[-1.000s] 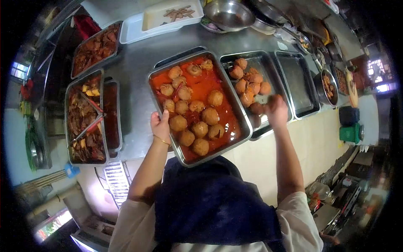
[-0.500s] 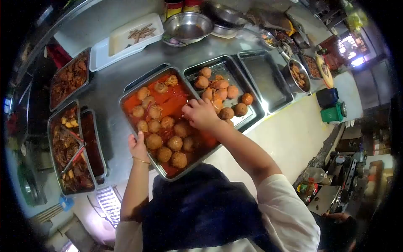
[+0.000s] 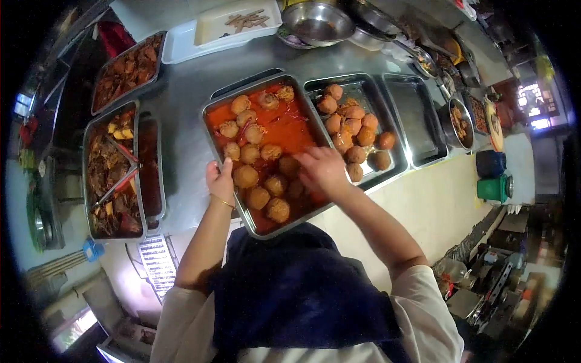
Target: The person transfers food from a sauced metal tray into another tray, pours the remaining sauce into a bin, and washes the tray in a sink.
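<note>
My left hand [image 3: 220,181] grips the left rim of a metal tray [image 3: 327,130] of red sauce, thumb on top. Round brown balls [image 3: 278,210] lie in the sauce, mostly in its near and left parts. Over the tray's right side is my right hand [image 3: 321,172], fingers bent down at the balls; their tips are blurred, and whether they hold one is hidden. Directly to the right, a second tray [image 3: 396,158] contains more balls [image 3: 353,112], some orange and some browner, heaped toward its left and near sides.
At the left are trays of dark meat [image 3: 109,163] with red-handled tongs [image 3: 129,170] on one. White trays [image 3: 181,45] and a steel bowl [image 3: 319,25] stand at the back. An unfilled tray [image 3: 417,118] and a pot [image 3: 458,124] are at right.
My right hand went from the right tray to the sauce tray and is now lower among its balls. More brown balls lie in the right tray. The camera view has shifted.
</note>
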Motion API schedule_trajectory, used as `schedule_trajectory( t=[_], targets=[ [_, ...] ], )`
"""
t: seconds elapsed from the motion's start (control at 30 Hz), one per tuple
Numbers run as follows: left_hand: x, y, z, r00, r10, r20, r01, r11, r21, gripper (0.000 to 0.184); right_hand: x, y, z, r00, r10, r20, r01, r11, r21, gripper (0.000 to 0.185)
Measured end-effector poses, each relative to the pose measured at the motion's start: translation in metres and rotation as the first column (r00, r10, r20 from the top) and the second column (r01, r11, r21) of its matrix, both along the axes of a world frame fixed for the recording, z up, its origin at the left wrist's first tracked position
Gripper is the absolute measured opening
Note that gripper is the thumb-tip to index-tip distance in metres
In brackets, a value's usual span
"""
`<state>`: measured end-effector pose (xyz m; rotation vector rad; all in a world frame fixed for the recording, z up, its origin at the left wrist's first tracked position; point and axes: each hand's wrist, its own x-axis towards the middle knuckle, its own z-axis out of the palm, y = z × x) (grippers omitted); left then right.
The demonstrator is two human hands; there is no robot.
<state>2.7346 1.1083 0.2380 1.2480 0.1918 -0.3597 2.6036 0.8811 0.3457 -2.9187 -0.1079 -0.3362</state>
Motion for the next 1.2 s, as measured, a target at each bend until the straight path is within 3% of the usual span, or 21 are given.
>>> schedule_trajectory(
  t=[0.07, 0.1, 0.23, 0.33, 0.47, 0.5, 0.6, 0.67, 0.7, 0.73, 0.8, 0.87, 0.93, 0.97, 1.0, 1.03, 1.07, 1.1, 1.2],
  targets=[
    [-0.002, -0.001, 0.009, 1.000, 0.021, 0.004, -0.022, 0.999, 0.039, 0.014, 0.016, 0.026, -0.010, 0.980, -0.125, -0.156, 0.126, 0.992, -0.004, 0.043],
    [-0.001, -0.001, 0.007, 1.000, 0.014, 0.017, -0.015, 0.999, 0.028, 0.014, 0.024, 0.029, -0.014, 0.938, -0.139, -0.316, 0.138, 0.990, -0.028, 0.042],
    [0.001, -0.001, -0.009, 0.997, 0.042, 0.067, -0.045, 0.998, 0.033, 0.014, 0.036, 0.023, -0.004, 0.834, -0.165, -0.526, 0.116, 0.985, -0.125, 0.044],
    [-0.001, -0.003, -0.008, 0.998, 0.058, -0.013, -0.059, 0.997, -0.041, 0.015, 0.032, 0.015, -0.010, 0.867, -0.196, -0.458, 0.172, 0.981, -0.095, 0.042],
    [-0.001, -0.003, -0.002, 0.998, 0.049, 0.037, -0.051, 0.996, 0.071, 0.016, 0.038, 0.017, -0.030, 0.829, -0.250, -0.500, 0.238, 0.967, -0.088, 0.046],
    [0.001, -0.002, -0.004, 0.999, 0.042, 0.024, -0.042, 0.999, -0.010, 0.015, 0.038, 0.019, -0.026, 0.901, -0.245, -0.359, 0.218, 0.969, -0.114, 0.049],
    [0.003, 0.002, -0.008, 1.000, -0.022, 0.018, 0.021, 1.000, 0.019, 0.015, 0.023, -0.004, -0.001, 0.889, -0.365, -0.277, 0.371, 0.928, -0.032, 0.053],
    [0.004, 0.003, -0.016, 1.000, 0.015, 0.021, -0.014, 1.000, -0.005, 0.014, 0.002, -0.048, -0.017, 0.887, -0.461, -0.017, 0.459, 0.879, 0.125, 0.059],
    [0.002, -0.001, -0.012, 0.999, 0.040, 0.022, -0.040, 0.999, -0.010, 0.013, -0.011, -0.069, -0.014, 0.831, -0.546, -0.107, 0.556, 0.810, 0.187, 0.066],
    [0.001, -0.003, -0.009, 0.998, 0.065, 0.025, -0.064, 0.998, -0.015, 0.013, -0.026, -0.089, -0.024, 0.785, -0.603, 0.144, 0.591, 0.797, 0.124, 0.052],
    [0.002, 0.001, -0.007, 0.999, -0.001, 0.044, -0.001, 0.999, 0.032, 0.013, -0.044, -0.119, -0.015, 0.626, -0.749, -0.216, 0.777, 0.579, 0.245, 0.060],
    [0.002, 0.001, -0.002, 0.999, -0.046, 0.006, 0.045, 0.998, 0.044, 0.015, -0.060, -0.136, -0.040, 0.671, -0.735, -0.094, 0.740, 0.656, 0.149, 0.064],
    [-0.001, -0.001, -0.001, 0.999, 0.012, 0.044, -0.012, 1.000, 0.004, 0.017, -0.051, -0.093, -0.017, 0.783, -0.618, 0.073, 0.622, 0.780, -0.064, 0.057],
    [-0.001, -0.001, -0.001, 0.999, 0.008, 0.052, -0.010, 1.000, 0.027, 0.018, -0.046, -0.072, -0.006, 0.881, -0.472, 0.006, 0.472, 0.881, -0.005, 0.047],
    [0.000, -0.002, 0.000, 0.998, 0.001, 0.061, -0.004, 0.999, 0.048, 0.018, -0.039, -0.054, -0.008, 0.973, -0.214, 0.085, 0.206, 0.975, 0.087, 0.036],
    [0.000, -0.002, 0.002, 0.999, 0.028, 0.033, -0.031, 0.996, 0.080, 0.019, -0.039, -0.024, -0.013, 0.953, -0.227, -0.202, 0.250, 0.964, 0.092, 0.036],
    [0.000, -0.002, 0.004, 0.999, 0.053, 0.006, -0.053, 0.992, 0.111, 0.019, -0.038, 0.002, -0.017, 0.981, -0.124, -0.152, 0.136, 0.988, 0.074, 0.036],
    [-0.001, -0.004, 0.005, 0.997, 0.074, -0.022, -0.070, 0.988, 0.138, 0.020, -0.030, 0.026, -0.003, 0.924, -0.119, -0.364, 0.113, 0.993, -0.038, 0.037],
    [0.000, -0.001, -0.005, 0.999, 0.021, 0.025, -0.022, 0.999, 0.031, 0.021, -0.026, 0.048, -0.041, 0.934, -0.162, -0.320, 0.101, 0.975, -0.199, 0.036]
  ],
)
